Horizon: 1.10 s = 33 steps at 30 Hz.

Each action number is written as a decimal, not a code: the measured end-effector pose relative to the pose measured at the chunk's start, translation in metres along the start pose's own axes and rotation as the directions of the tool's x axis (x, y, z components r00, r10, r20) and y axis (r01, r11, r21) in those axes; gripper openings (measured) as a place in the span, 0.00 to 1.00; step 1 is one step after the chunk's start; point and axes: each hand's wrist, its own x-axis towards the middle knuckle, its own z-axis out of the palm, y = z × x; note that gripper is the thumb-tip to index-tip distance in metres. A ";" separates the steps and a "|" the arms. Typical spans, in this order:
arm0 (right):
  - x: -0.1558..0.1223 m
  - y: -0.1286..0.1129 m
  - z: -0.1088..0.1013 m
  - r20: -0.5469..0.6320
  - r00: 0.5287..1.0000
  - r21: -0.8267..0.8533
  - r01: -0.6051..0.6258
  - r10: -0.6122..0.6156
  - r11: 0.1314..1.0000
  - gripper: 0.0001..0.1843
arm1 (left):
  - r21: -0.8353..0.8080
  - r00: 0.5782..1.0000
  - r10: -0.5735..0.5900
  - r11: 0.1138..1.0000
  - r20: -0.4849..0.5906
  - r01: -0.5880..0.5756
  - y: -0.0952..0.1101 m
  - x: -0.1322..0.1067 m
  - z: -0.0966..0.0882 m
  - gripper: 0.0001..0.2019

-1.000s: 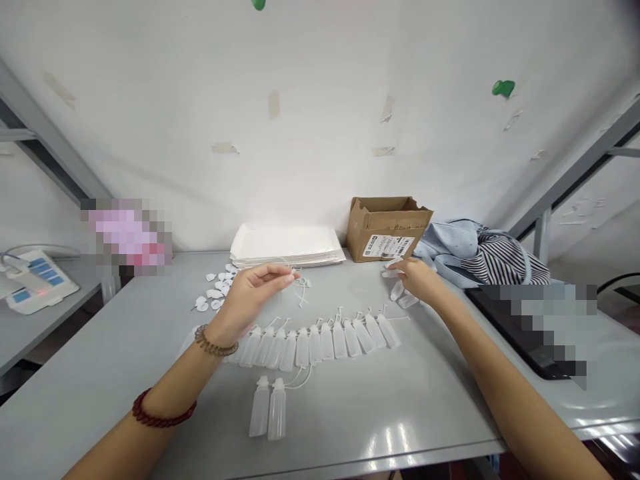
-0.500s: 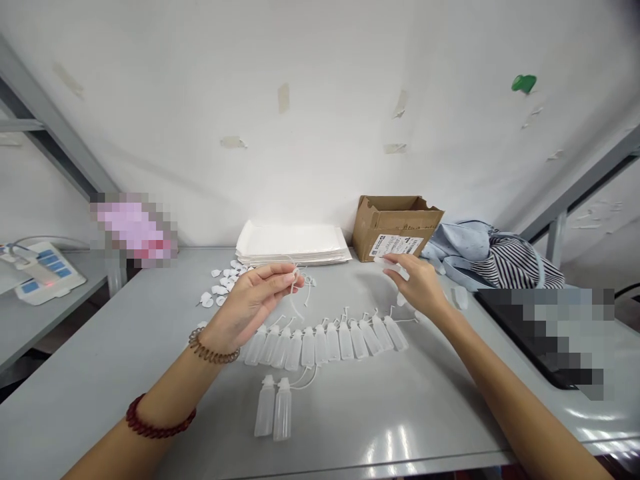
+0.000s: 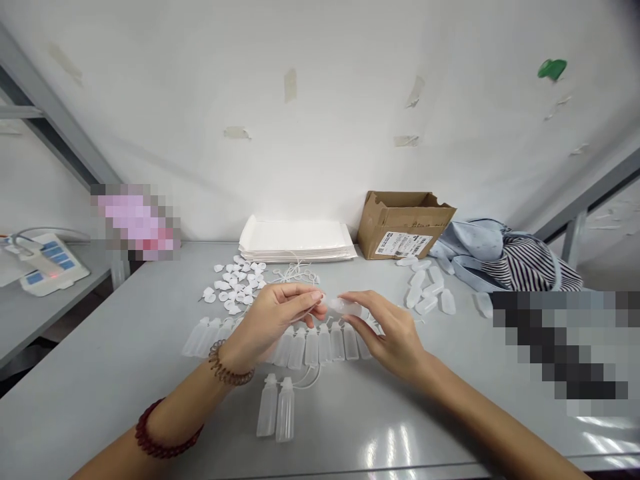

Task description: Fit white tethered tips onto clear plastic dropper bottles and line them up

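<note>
Between thumb and fingers, my right hand point(image 3: 387, 323) holds a small translucent plastic bottle point(image 3: 347, 307) lying sideways, its neck toward the left. My left hand point(image 3: 287, 310) pinches a thin white strap or cord at that neck; the fingers hide most of it. Below the hands runs a row of similar bottles point(image 3: 311, 347) with white caps and straps, partly covered by my hands. Closer to me, two capped bottles point(image 3: 276, 408) lie side by side, a looped strap point(image 3: 314, 380) beside their caps.
White round pieces point(image 3: 237, 283) lie scattered at left, white straps point(image 3: 295, 272) behind my left hand. Loose bottles point(image 3: 429, 290) lie at right. Against the wall are a stack of white sheets point(image 3: 297, 240), a cardboard box point(image 3: 405, 223) and a blue bag point(image 3: 473, 240).
My right hand has come left from the loose bottles near the box, bringing a bottle to my left hand. The two hands now meet over the row, and the view has shifted slightly.
</note>
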 end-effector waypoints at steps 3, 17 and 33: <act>-0.002 -0.001 0.001 0.002 1.000 0.013 -0.012 0.012 1.000 0.15 | -0.001 1.000 -0.026 1.000 0.016 0.026 -0.002 0.000 0.002 0.09; -0.008 -0.002 0.008 -0.026 1.000 0.033 -0.010 0.011 0.999 0.22 | 0.297 0.976 0.162 0.948 -0.142 -0.115 -0.005 -0.006 0.014 0.07; -0.005 -0.012 0.007 0.082 0.992 0.307 -0.113 0.092 0.945 0.21 | 0.328 0.994 0.065 0.940 0.092 -0.092 -0.003 -0.010 0.012 0.11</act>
